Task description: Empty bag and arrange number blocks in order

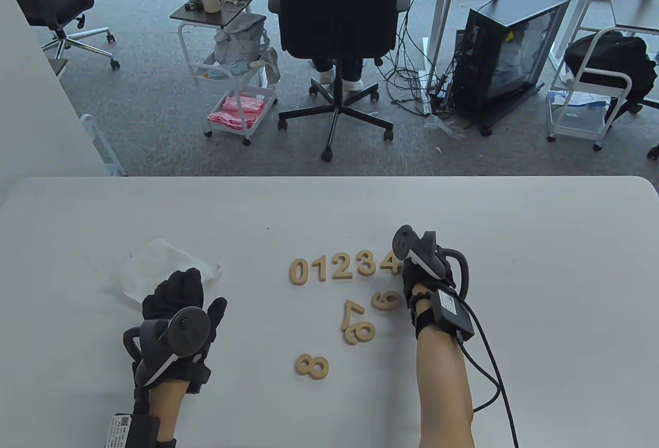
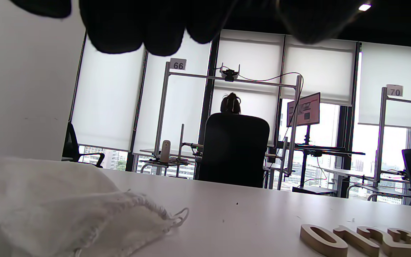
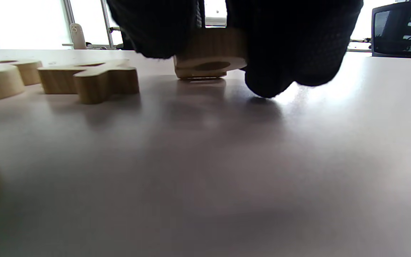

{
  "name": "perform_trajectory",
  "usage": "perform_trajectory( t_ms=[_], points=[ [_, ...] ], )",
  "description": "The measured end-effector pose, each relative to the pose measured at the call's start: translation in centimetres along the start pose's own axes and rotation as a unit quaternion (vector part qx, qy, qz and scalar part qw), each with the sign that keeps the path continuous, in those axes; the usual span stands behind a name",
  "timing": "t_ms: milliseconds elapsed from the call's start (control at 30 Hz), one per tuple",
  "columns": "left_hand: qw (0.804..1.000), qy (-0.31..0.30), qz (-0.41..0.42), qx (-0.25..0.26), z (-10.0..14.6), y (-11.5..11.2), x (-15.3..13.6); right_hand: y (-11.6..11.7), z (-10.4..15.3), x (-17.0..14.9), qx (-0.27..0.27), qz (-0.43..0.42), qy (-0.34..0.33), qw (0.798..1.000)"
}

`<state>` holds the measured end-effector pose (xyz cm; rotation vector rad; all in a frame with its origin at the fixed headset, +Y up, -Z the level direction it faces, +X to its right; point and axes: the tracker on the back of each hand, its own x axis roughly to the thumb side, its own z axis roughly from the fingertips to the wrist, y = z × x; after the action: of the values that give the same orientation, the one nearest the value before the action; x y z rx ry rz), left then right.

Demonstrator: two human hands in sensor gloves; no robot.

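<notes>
Right hand [image 1: 430, 275] at end of row, my fingers [image 3: 291, 43] pinching block [image 3: 209, 59], low on bench [image 1: 540, 242], just past 4 [image 1: 389, 263]. Left hand [image 1: 177, 309] relaxed, resting on bag [image 1: 154, 262], gripping nothing. Row reads 0 [image 1: 299, 271] to 4; 6 [image 1: 386, 300], 7 [image 1: 352, 314], 9 [image 1: 359, 333], 8 [image 1: 312, 366] loose nearer me.

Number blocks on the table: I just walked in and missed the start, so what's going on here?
A person in sensor gloves is lining up wooden number blocks. The 0, 1, 2, 3 and 4 form a row; the right hand holds another block beside the 4, its digit hidden. A 6, 7, 9 and 8 lie loose below. The left hand rests by the white drawstring bag.
</notes>
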<state>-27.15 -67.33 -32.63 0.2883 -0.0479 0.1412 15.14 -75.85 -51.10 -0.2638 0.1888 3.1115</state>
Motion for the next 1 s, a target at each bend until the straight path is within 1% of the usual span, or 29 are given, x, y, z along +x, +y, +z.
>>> perform_trajectory(
  t_ms=[100, 233, 500, 733, 1000],
  points=[
    [1.0, 0.001, 0.001, 0.0, -0.01, -0.01, -0.02, 0.03, -0.08, -0.01, 0.001, 0.001, -0.002, 1.0],
    [1.0, 0.0, 0.0, 0.0, -0.02, -0.02, 0.03, 0.09, -0.2, 0.02, 0.016, -0.006, -0.009, 1.0],
    [1.0, 0.001, 0.001, 0.0, -0.01, -0.04, 0.04, 0.13, -0.31, 0.14, 0.076, 0.009, -0.03, 0.997],
    [1.0, 0.002, 0.002, 0.001, -0.01, -0.09, 0.04, 0.25, -0.24, 0.33, 0.054, 0.028, -0.028, 0.998],
    [1.0, 0.001, 0.004, 0.002, 0.02, -0.03, -0.04, 0.34, -0.3, 0.38, 0.051, 0.032, -0.029, 0.998]
  ],
)
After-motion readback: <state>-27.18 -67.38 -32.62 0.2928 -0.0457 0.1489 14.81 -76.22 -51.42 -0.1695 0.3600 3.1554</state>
